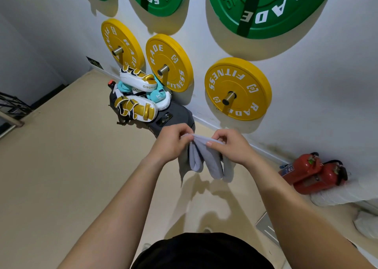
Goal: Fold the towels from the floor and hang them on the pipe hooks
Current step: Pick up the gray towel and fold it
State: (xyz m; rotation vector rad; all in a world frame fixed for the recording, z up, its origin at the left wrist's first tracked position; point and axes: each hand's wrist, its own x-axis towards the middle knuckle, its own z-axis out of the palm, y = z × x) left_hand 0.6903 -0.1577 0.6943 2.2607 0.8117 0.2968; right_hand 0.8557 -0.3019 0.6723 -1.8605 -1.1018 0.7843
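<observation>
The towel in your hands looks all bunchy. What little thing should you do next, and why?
Probably even up the top edge first. Both hands, left and right, pinch the grey towel at its top, close together, and it hangs in several uneven loops above the floor. Sliding the hands apart along that edge would likely flatten the loops, so the next fold lands neat.

This is a gym. Yellow weight plates (238,88) lettered "FITNESS" hang on pegs along the white wall (306,84), with larger green plates (266,5) above them. White and gold boxing pads (136,97) are piled on the beige floor (61,166), and what appear to be two red fire extinguishers (313,174) lie by the wall.
</observation>
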